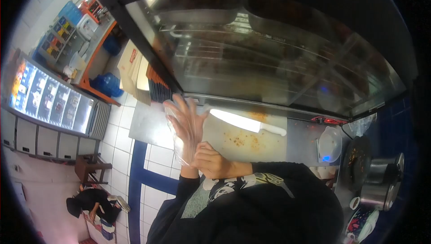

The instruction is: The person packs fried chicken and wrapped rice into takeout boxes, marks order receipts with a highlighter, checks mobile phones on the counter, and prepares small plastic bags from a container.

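Note:
My left hand (186, 125) is raised with its fingers spread, inside a loose clear plastic glove (194, 134). At the wrist, my right hand (212, 159) is closed on the glove's cuff; this hand is bare. Just right of the gloved fingers, a kitchen knife (242, 122) with a white handle lies on a pale cutting board (274, 143). Brownish crumbs and stains mark the board around the blade.
A glass display case (251, 64) stands directly behind the board. On the right are a plastic container (330, 143), a dark pan (358, 163) and a metal pot (381, 183). Stacked cartons (134, 71) stand left of the case. A person (96, 203) sits far left, near a lit fridge (51, 98).

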The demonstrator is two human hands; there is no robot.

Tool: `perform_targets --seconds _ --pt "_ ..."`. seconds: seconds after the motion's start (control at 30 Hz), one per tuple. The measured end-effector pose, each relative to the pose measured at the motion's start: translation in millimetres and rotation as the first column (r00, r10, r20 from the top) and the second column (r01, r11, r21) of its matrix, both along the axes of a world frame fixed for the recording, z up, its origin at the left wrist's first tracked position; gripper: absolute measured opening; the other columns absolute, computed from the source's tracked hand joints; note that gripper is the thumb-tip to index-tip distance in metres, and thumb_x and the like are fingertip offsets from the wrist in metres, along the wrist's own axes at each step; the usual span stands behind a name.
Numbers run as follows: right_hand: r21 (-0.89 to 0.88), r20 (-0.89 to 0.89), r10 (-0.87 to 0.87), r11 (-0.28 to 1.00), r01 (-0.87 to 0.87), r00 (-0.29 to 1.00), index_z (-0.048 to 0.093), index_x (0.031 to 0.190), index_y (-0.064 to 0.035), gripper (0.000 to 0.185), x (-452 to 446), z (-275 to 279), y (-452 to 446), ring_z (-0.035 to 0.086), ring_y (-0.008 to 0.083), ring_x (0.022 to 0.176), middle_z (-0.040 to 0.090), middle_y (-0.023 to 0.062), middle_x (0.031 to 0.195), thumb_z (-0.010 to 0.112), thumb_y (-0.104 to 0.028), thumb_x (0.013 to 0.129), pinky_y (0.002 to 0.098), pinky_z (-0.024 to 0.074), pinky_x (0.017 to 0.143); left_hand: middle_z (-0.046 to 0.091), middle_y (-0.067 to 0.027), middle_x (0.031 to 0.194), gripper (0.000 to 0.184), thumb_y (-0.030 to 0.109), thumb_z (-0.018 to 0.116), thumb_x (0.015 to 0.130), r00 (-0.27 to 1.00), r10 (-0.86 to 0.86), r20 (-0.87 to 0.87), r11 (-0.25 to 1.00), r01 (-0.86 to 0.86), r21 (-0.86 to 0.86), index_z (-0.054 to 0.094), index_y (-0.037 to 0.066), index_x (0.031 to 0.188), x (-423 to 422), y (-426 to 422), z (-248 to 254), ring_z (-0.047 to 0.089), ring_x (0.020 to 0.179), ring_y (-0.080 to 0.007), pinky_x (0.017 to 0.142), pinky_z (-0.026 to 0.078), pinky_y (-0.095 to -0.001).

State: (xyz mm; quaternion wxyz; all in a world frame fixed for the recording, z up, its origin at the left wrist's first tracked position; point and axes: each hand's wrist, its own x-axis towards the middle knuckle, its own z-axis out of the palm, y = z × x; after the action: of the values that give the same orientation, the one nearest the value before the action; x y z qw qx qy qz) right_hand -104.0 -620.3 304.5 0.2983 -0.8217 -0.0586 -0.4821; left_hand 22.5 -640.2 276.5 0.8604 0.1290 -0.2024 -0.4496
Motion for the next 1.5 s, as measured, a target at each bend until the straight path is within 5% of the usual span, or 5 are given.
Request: perform_targets --seconds 0.17,0.4,0.6,0.97,1.5 --pt "-0.275 0.056 -0.176 0.943 0.185 0.983 0.060 0.096 -0.0067 0.025 20.9 28.8 -67.8 0.055 0.0240 0.094 0.057 0.0132 0.096 0.057 -0.009 0.071 0.0425 0.0401 0.087 0.014 0.0049 0.147 0.070 0.056 0.044 0.084 0.970 0.218 0.103 0.976 -0.215 -0.040 0.011 0.034 0.141 11.6 -3.7 10.0 0.029 0.128 -0.0270 0.097 0.024 -0.0652" --pt "-0.756 0.418 -0.831 -0.094 0.647 0.367 0.024 0.141 -0.0245 0.058 70.4 74.7 -184.5 0.017 0.0202 0.136 0.023 -0.0004 0.147 0.035 -0.047 0.088 0.0492 0.0029 0.110 0.036 -0.0165 0.134 0.062 0.047 0.043 0.089 0.549 0.594 0.588 0.762 -0.618 -0.193 0.032 0.002 0.130 0.8 -14.0 131.6 0.040 0.120 -0.0280 0.103 0.031 -0.0435" --pt "-0.740 0.400 -0.856 -0.090 0.667 0.328 0.030 0.138 -0.0331 0.050 -18.4 68.0 -201.8 0.016 0.0223 0.136 0.023 0.0005 0.146 0.031 -0.050 0.091 0.0479 0.0020 0.110 0.045 -0.0141 0.125 0.046 0.035 0.045 0.090 0.370 0.646 0.667 0.741 -0.514 -0.433 0.044 0.001 0.120 27.6 -24.8 160.5 0.044 0.116 -0.0259 0.099 0.035 -0.0392" --pt "-0.469 -0.077 -0.963 0.263 0.843 0.257 0.039 0.134 -0.0140 0.052 -215.4 82.7 -150.1 0.021 0.0358 0.133 0.025 0.0185 0.143 0.050 -0.030 0.086 0.0499 0.0163 0.107 0.045 -0.0196 0.127 0.048 0.024 0.050 0.084 -0.888 0.188 0.419 0.904 -0.010 -0.427 0.043 0.005 0.127 -34.8 -139.9 265.0 0.045 0.116 -0.0315 0.097 0.035 -0.0444" --pt "0.317 -0.502 -0.852 -0.023 0.948 0.147 0.032 0.135 0.0004 0.055 -263.3 -124.0 108.7 0.024 0.0377 0.132 0.023 0.0242 0.142 0.050 -0.006 0.083 0.0424 0.0205 0.106 0.045 -0.0171 0.123 0.046 0.024 0.053 0.084 -0.900 -0.013 0.435 0.986 -0.085 -0.146 0.043 0.007 0.125 -56.3 -243.2 300.8 0.045 0.111 -0.0269 0.090 0.036 -0.0379"
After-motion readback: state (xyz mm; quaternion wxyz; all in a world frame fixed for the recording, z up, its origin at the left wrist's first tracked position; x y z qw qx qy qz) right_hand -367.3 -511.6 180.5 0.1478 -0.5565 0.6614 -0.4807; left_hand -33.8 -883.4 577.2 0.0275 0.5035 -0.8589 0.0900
